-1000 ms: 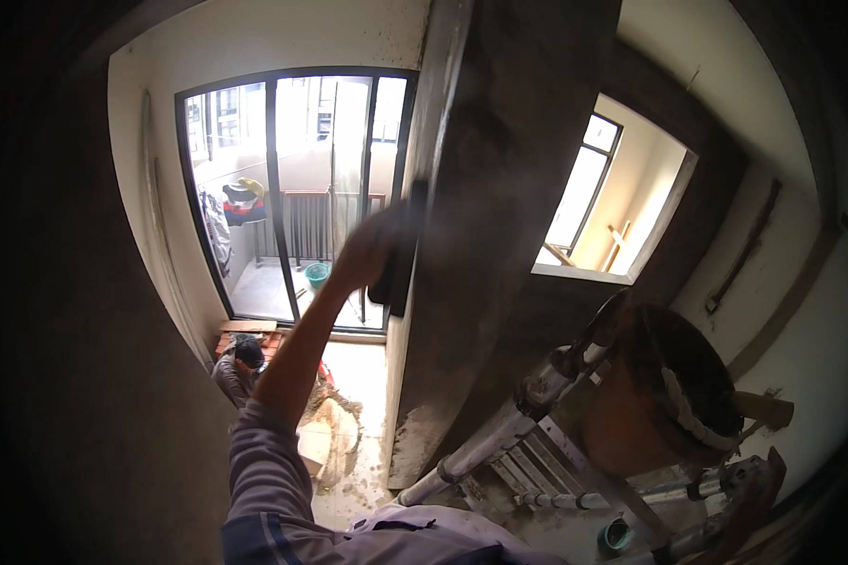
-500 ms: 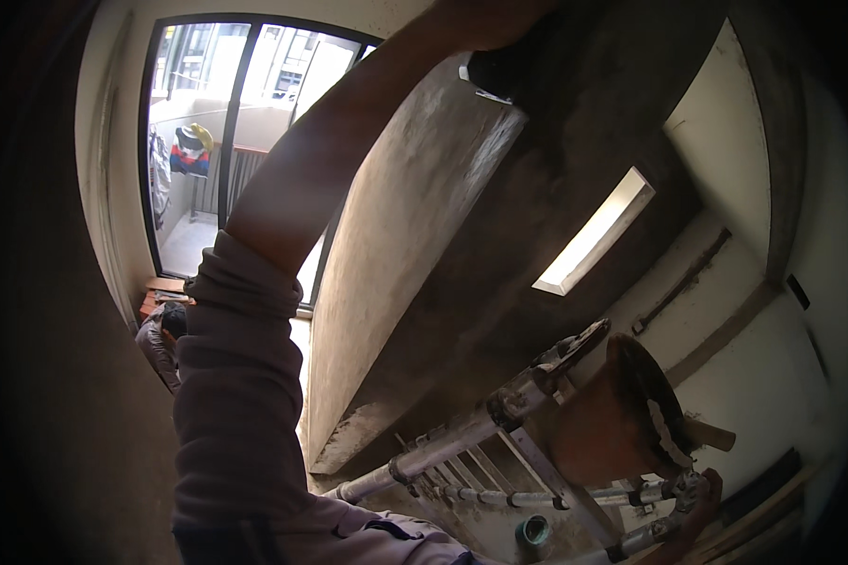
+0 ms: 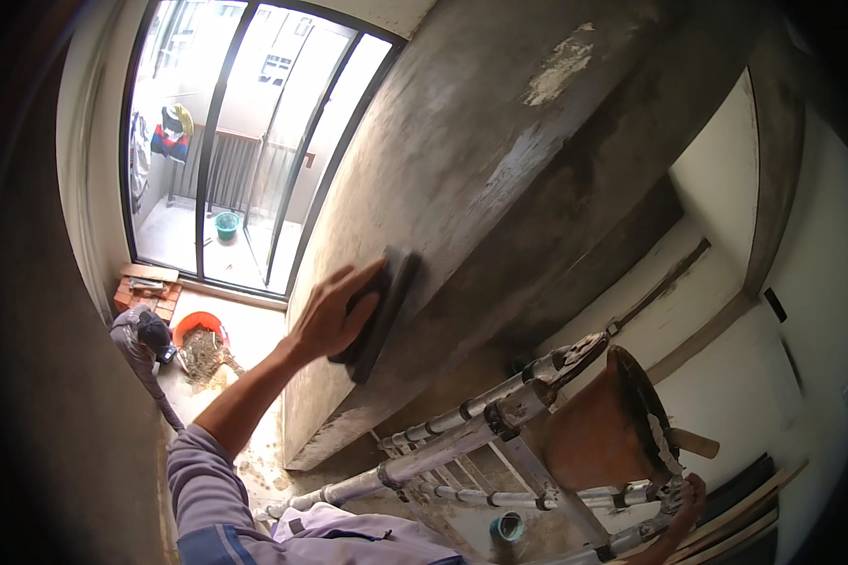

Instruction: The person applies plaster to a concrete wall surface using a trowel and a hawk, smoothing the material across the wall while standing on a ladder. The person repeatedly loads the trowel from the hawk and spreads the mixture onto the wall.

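My left hand point(image 3: 334, 315) is closed on a dark plastering float point(image 3: 386, 315). The float's flat face is against the grey plastered beam point(image 3: 424, 202), close to its lower edge. At the lower right, my right hand point(image 3: 683, 523) is wrapped round the end of a metal ladder rail point(image 3: 631, 540), partly hidden by it. Just above that hand, a brown bucket point(image 3: 598, 424) with a plaster-caked rim hangs tilted at the ladder. A wooden handle point(image 3: 695, 443) sticks out of the bucket.
Below left, a co-worker point(image 3: 141, 344) bends beside an orange tub point(image 3: 201, 330) of mortar and stacked bricks point(image 3: 151, 292). Behind them is a glass sliding door point(image 3: 254, 141). A green bucket point(image 3: 507, 529) stands beneath the ladder. Boards point(image 3: 735, 523) lean at the lower right.
My left hand has come down from the top of the view with the float, toward the beam's lower edge. The view has shifted, showing the orange tub. My right hand stays on the ladder.
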A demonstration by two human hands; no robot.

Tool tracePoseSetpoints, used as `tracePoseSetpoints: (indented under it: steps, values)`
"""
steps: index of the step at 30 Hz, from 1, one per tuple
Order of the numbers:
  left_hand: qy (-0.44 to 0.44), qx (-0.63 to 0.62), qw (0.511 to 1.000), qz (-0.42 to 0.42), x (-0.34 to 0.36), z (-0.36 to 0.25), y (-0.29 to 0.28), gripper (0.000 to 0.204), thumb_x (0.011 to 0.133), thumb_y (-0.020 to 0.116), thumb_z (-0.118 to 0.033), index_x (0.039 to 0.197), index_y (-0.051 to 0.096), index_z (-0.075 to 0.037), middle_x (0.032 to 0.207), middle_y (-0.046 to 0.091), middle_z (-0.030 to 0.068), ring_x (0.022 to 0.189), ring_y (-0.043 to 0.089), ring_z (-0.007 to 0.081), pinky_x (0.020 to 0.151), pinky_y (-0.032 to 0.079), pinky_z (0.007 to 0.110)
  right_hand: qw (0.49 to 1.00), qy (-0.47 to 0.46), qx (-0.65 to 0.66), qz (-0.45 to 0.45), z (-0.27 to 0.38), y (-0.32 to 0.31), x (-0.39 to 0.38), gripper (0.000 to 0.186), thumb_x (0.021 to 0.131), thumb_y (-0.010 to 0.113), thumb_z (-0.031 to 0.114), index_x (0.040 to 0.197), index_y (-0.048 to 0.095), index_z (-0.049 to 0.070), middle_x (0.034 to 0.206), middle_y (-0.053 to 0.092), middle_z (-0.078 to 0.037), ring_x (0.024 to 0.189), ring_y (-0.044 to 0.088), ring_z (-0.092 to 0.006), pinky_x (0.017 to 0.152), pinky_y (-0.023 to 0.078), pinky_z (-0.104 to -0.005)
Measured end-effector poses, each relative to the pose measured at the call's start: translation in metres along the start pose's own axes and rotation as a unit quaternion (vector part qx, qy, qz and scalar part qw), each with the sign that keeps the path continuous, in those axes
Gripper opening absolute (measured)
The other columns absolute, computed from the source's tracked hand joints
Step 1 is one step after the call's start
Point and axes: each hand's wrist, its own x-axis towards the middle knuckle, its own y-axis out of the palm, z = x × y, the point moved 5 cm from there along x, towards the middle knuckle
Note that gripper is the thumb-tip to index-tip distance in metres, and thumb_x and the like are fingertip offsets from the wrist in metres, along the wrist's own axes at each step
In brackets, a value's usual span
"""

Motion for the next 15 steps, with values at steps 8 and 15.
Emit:
tracePoseSetpoints:
  steps: [8, 15]
  values:
    - [0.174, -0.053, 0.964, -0.193, 0.215, -0.104, -0.061, 0.04, 0.093, 0.054, -0.025, 0.129, 0.054, -0.007, 0.119, 0.06, 0.0199, 0.112, 0.056, 0.036, 0.099, 0.042, 0.043, 0.998, -0.06, -0.014, -0.002, 0.005, 0.001, 0.0, 0.028, 0.088, 0.056, 0.014, 0.112, 0.058, -0.001, 0.105, 0.058, -0.006, 0.101, 0.051, -0.0192, 0.094, 0.039, -0.0328]
    - [0.133, -0.025, 0.98, -0.145, 0.233, -0.105, -0.041, 0.04, 0.093, 0.054, -0.024, 0.128, 0.055, -0.005, 0.118, 0.06, 0.02, 0.112, 0.055, 0.036, 0.099, 0.041, 0.042, 0.999, -0.035, -0.016, -0.014, 0.001, 0.0, -0.004, 0.03, 0.087, 0.056, 0.014, 0.114, 0.058, 0.001, 0.108, 0.057, -0.007, 0.104, 0.051, -0.0209, 0.097, 0.037, -0.0352]
